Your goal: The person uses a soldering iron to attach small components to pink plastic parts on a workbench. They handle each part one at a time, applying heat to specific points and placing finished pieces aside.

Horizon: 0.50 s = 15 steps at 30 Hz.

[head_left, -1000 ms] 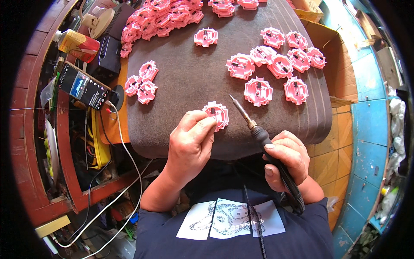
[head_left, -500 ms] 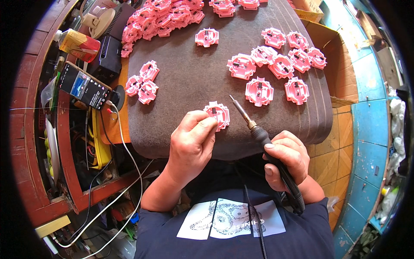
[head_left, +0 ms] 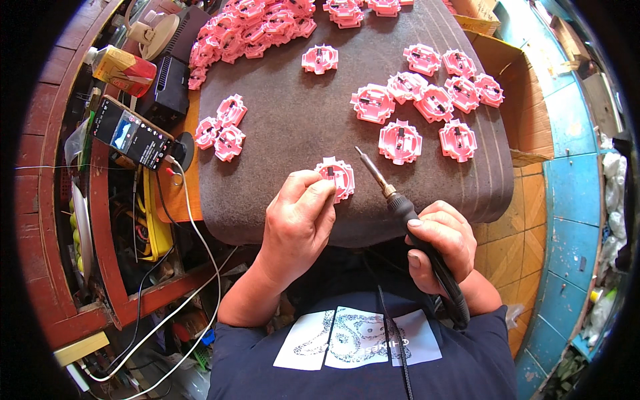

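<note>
My right hand is closed round the black handle of a soldering iron, whose metal tip points up and left, over the mat. My left hand pinches with thumb and forefinger at the lower left edge of a pink plastic housing. What the fingertips hold there is hidden. The housing lies on the dark mat and has a small black part inside. The iron's tip is apart from it, a short way to the right.
Similar pink housings stand in a group at right, a trio at left, and a large heap at the far left. A lit phone, a drink bottle and a white cable are leftward; a cardboard box stands right.
Hardly anything differs. Both hands hold nearly the same pose, and the iron's tip stays at about the same spot.
</note>
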Each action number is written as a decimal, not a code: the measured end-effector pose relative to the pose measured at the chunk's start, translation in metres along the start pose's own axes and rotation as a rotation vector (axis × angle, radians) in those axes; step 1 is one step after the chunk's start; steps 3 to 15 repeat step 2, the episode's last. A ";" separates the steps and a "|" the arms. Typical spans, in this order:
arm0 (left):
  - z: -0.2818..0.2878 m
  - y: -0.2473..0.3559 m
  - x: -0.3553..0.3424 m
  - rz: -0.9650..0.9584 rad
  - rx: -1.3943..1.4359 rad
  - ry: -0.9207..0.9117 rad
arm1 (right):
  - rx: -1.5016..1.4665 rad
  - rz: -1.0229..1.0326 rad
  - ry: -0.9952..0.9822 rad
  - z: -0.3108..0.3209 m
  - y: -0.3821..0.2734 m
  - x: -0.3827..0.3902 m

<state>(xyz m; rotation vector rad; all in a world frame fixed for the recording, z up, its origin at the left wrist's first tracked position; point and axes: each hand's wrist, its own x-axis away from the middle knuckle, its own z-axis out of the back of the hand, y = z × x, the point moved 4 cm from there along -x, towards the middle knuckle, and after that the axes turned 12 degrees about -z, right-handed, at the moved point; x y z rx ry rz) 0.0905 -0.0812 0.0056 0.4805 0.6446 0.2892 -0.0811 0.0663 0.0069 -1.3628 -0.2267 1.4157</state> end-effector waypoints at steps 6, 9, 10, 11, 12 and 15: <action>0.000 0.000 0.000 0.012 0.003 -0.011 | 0.004 0.002 0.008 -0.001 0.001 0.000; 0.000 0.000 0.000 0.012 0.003 -0.011 | 0.004 0.002 0.008 -0.001 0.001 0.000; 0.000 0.000 0.000 0.012 0.003 -0.011 | 0.004 0.002 0.008 -0.001 0.001 0.000; 0.000 0.000 0.000 0.012 0.003 -0.011 | 0.004 0.002 0.008 -0.001 0.001 0.000; 0.000 0.000 0.000 0.012 0.003 -0.011 | 0.004 0.002 0.008 -0.001 0.001 0.000; 0.000 0.000 0.000 0.012 0.003 -0.011 | 0.004 0.002 0.008 -0.001 0.001 0.000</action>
